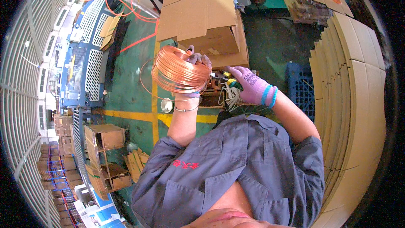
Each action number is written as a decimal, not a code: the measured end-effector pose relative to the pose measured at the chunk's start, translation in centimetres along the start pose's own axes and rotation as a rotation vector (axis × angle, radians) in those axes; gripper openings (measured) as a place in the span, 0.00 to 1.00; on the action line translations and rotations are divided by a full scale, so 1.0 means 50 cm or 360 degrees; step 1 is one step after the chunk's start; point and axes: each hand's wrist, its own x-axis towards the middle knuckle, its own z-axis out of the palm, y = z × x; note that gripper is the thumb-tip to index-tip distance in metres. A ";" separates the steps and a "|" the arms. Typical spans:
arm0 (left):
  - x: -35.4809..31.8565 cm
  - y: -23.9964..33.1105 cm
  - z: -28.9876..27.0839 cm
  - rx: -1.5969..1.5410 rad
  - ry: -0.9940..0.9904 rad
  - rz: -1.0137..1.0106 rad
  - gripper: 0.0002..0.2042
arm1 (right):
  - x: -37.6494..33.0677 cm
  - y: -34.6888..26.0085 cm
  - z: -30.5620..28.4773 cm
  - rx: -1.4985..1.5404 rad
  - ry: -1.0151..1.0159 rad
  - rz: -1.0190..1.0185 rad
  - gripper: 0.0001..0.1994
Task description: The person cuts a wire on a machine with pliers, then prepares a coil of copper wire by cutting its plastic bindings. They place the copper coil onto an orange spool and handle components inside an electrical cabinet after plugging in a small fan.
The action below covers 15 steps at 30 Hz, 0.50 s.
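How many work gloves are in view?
2: one on the left hand, holding the copper wire coil; one on the right hand, holding pliers. Others may be hidden.

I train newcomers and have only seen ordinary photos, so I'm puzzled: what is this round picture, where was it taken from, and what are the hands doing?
There is no machine arm here, just a person's two gloved hands. A wide fisheye camera on the person's head looks down, so straight edges bend toward the dark rim, and left in the picture is the person's left.

The left hand holds a coil of copper wire. The right hand grips pliers, their tips close to the coil; whether they touch it is unclear. White cord lies near that hand.

Beyond is a cardboard box; at the right are a blue plastic crate and stacked cardboard. The green floor carries yellow lines.
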 end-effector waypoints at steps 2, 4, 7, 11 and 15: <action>-0.006 -0.003 0.018 0.0058 -0.0041 0.0025 0.15 | -0.003 -0.002 -0.005 -0.0010 0.0020 -0.0060 0.39; -0.005 -0.006 0.033 0.0059 -0.0137 0.0015 0.15 | -0.005 -0.009 -0.013 -0.0065 0.0032 -0.0058 0.39; 0.002 -0.012 0.044 0.0155 -0.0447 0.0008 0.14 | -0.005 -0.021 -0.028 -0.0218 0.0015 0.0038 0.35; -0.007 -0.022 0.041 0.0203 -0.0366 -0.0013 0.15 | -0.009 -0.016 -0.035 -0.0449 0.0030 0.0070 0.28; -0.003 -0.007 -0.021 0.0241 -0.0331 -0.0028 0.16 | -0.028 -0.003 -0.060 -0.0671 0.0213 -0.0044 0.22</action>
